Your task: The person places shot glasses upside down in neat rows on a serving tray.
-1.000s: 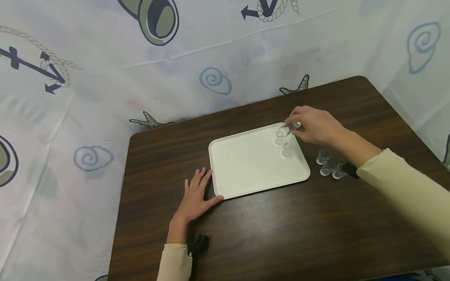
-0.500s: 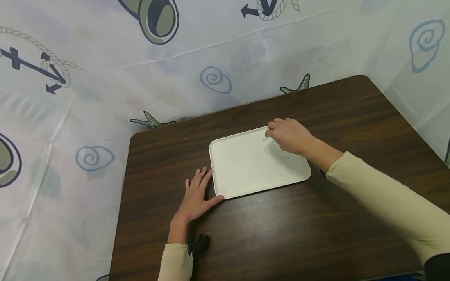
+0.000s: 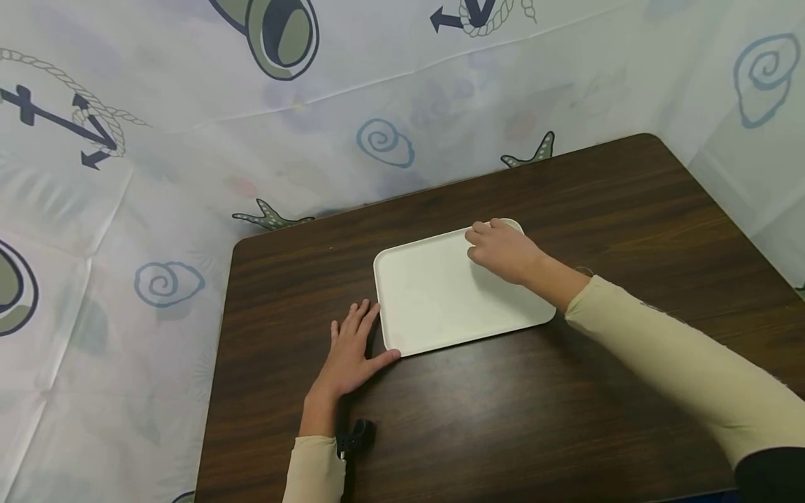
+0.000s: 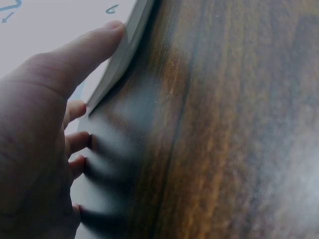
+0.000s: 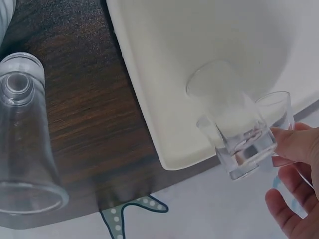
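Our right hand [image 3: 503,253] pinches a clear glass [image 5: 279,110] over the white tray [image 3: 440,300]; our left hand [image 3: 344,356], spread wide, touches the tray's edge.

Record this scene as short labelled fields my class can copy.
Left hand: thumb on the near left corner of the tray, fingers spread by its left edge
Right hand: pinches a clear glass near the tray's far edge
Tray: white, rectangular
Glasses on tray: clear, overlapping in the right wrist view; count uncertain
Glasses beside tray: clear, partly cut off by the frame
Table: brown, wood-grained
Backdrop: white with sea prints
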The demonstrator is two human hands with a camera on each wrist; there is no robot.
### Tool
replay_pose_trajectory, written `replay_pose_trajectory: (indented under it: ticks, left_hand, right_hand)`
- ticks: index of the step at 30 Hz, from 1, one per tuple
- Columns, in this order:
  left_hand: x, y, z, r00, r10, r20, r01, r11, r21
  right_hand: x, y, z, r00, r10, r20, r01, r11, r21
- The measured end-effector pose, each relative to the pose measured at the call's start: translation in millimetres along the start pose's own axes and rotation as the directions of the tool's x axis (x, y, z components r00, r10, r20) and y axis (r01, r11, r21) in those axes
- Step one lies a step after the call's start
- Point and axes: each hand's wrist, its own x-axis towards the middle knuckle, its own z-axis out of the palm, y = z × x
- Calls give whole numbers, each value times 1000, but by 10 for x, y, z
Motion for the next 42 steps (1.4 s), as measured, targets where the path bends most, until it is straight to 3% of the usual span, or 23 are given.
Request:
replay_pose_trajectory:
  ticks: [16, 28, 36, 42]
  left_hand:
    - [-3, 5, 28, 1000, 8, -21, -8, 1000, -3]
    - [0, 9, 20, 999, 25, -25, -25, 1000, 4]
    - [7, 3, 34, 999, 17, -29, -17, 1000, 5]
    - [20, 5, 24, 1000, 19, -25, -19, 1000, 4]
  right_hand:
    - [17, -30, 140, 998, -33, -47, 33, 999, -19]
    - [22, -32, 161, 998, -49, -31, 48, 999, -7]
    - [-18, -14, 98, 998, -59, -10, 60, 998, 14]
    - [-61, 49, -14, 998, -43, -37, 45, 997, 54]
